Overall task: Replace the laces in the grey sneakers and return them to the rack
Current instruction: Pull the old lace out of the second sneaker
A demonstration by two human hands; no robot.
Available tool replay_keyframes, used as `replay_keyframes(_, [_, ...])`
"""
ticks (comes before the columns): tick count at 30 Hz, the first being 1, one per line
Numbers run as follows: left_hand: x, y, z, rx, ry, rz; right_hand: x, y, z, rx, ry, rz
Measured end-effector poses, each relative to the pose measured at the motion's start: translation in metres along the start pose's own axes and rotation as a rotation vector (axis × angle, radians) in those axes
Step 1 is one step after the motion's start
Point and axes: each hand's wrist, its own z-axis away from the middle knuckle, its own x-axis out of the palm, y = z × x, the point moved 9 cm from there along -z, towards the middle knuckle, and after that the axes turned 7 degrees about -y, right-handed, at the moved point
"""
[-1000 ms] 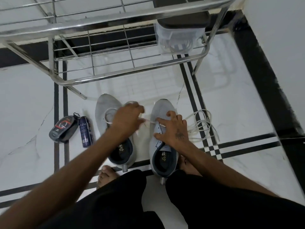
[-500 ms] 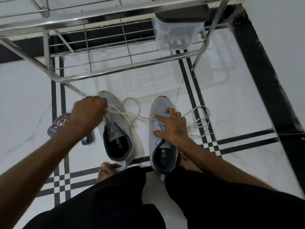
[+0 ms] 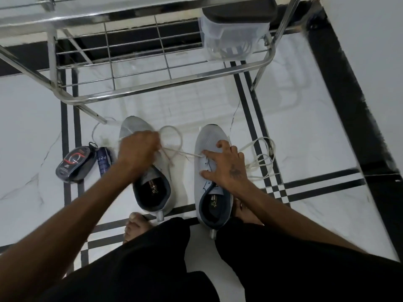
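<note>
Lace (image 3: 174, 151) stretched from left hand (image 3: 139, 149), right hand (image 3: 226, 164) pressing sneaker (image 3: 212, 177)

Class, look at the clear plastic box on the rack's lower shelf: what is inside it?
Through the wall of the clear plastic box pale coiled cords, possibly laces, show. Its dark lid covers the top, so anything higher inside is hidden. It rests on the rack.

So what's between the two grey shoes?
In the head view, a white lace stretches from the left hand across bare white floor to the right shoe.
</note>
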Motion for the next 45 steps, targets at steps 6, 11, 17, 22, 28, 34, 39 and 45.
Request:
replay_keyframes(6, [0.011,0.037,0.005,0.124,0.031,0.138,0.0,-0.002,0.0,0.007,-0.009,0.008])
replay_keyframes(11, [0.043,0.109,-0.024,0.206,-0.062,-0.053,-0.002,0.0,0.001,0.011,0.016,0.011])
replay_keyframes(17, [0.01,0.012,-0.003,0.008,-0.024,-0.045,0.007,-0.015,0.003,-0.047,-0.048,0.061])
replay_keyframes(22, [-0.012,-0.06,0.011,-0.049,0.059,0.129,0.009,-0.014,0.001,-0.035,-0.065,0.026])
replay_keyframes(28, [0.032,0.022,-0.023,0.18,-0.075,-0.031,0.009,-0.035,-0.012,-0.096,-0.071,-0.002])
replay_keyframes(34, [0.029,0.035,-0.033,0.157,-0.284,-0.34,-0.002,-0.051,-0.032,-0.08,-0.062,-0.074])
replay_keyframes(39, [-0.019,0.014,-0.016,0.166,-0.045,0.257,-0.012,-0.055,-0.03,-0.104,-0.083,-0.371])
replay_keyframes(45, [-0.101,0.045,0.027,0.376,0.105,1.145,-0.047,-0.104,0.004,-0.355,-0.215,-0.994])
